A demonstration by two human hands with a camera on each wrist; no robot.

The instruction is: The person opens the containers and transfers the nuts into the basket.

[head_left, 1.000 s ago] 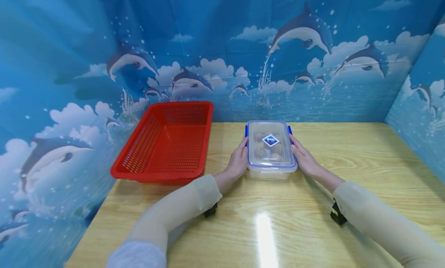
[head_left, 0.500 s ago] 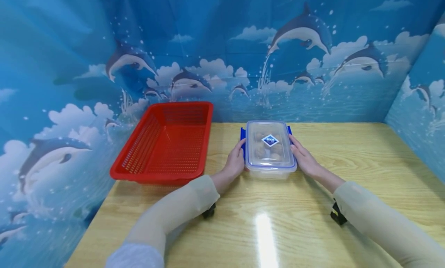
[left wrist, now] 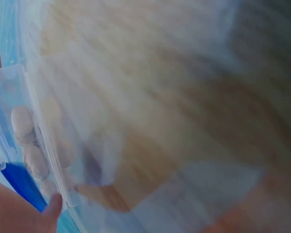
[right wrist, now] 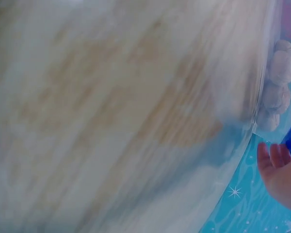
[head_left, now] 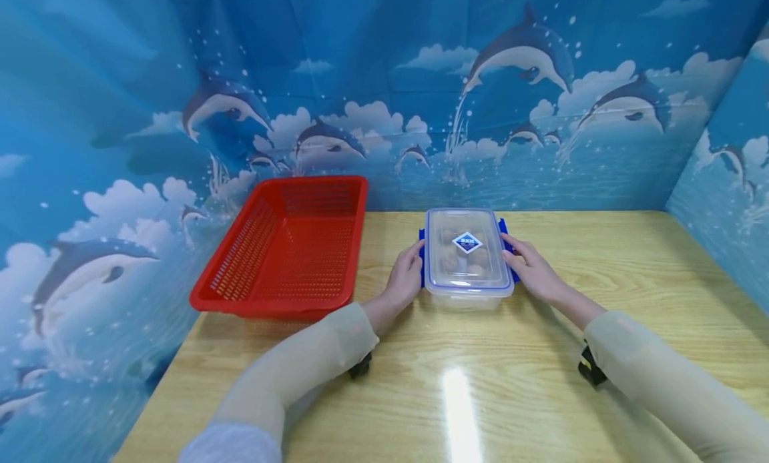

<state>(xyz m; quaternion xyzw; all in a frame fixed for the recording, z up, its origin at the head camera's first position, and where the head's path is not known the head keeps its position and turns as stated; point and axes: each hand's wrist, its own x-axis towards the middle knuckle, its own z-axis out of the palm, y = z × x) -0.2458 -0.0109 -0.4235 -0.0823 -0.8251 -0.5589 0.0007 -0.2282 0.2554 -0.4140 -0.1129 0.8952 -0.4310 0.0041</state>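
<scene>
A clear plastic food container [head_left: 467, 301] with a blue-edged lid [head_left: 447, 223] sits on the table, lid on. Several pale brown, roundish lumps [left wrist: 35, 160] show through its wall; their kind is unclear. Blue side latches stand out from it, the left latch [head_left: 422, 236] and the right latch [head_left: 502, 225]. My left hand [head_left: 402, 279] lies along the left side, fingertips touching the latch. My right hand [head_left: 539, 276] reaches the right side, its fairly straight fingers against that latch. In the right wrist view, fingers [right wrist: 265, 158] appear below the lumps beside the blue latch.
A red perforated plastic basket [head_left: 264, 303] stands left of the container, near the back. The wood-grain table [head_left: 601, 263] extends right and toward me. A blue dolphin-print backdrop [head_left: 384, 149] rises behind the table and along both sides.
The left latch first swung outward from the container, then the right latch. The right hand moved slightly right, and the left hand slightly left. The container stayed in place.
</scene>
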